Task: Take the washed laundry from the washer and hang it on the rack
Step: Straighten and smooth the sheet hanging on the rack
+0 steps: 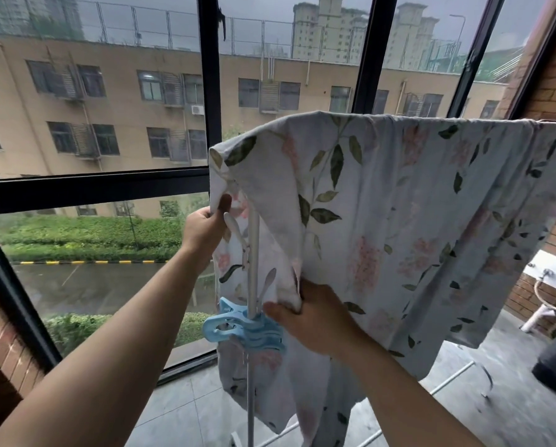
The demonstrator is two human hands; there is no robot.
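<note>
Glazed balcony with dark window frames (210, 91), a beige building outside and a grey tiled floor (186, 408) below. All positions are given relative to the rack's upright pole (253, 246).

We see the floral sheet (415, 204) draped over the top of the rack. Its long axis runs level from the head of the pole away to the right, and both halves hang downward. The near corner folds over the head of the pole and falls on either side of it.

The left hand (204, 225), just left of the pole and high up, pinches the sheet's free edge between thumb and fingers. The right hand (315, 317), just right of the pole and lower, has its fingers curled round a bunched fold. Its thumb lies just beside the blue clips (244, 330) clamped on the pole.

We judge the sheet hung but not yet spread at this end. The slack lies between the two hands and across the pole, so the left hand is better placed to draw the edge outward. The right hand is the nearer one to a clip.
</note>
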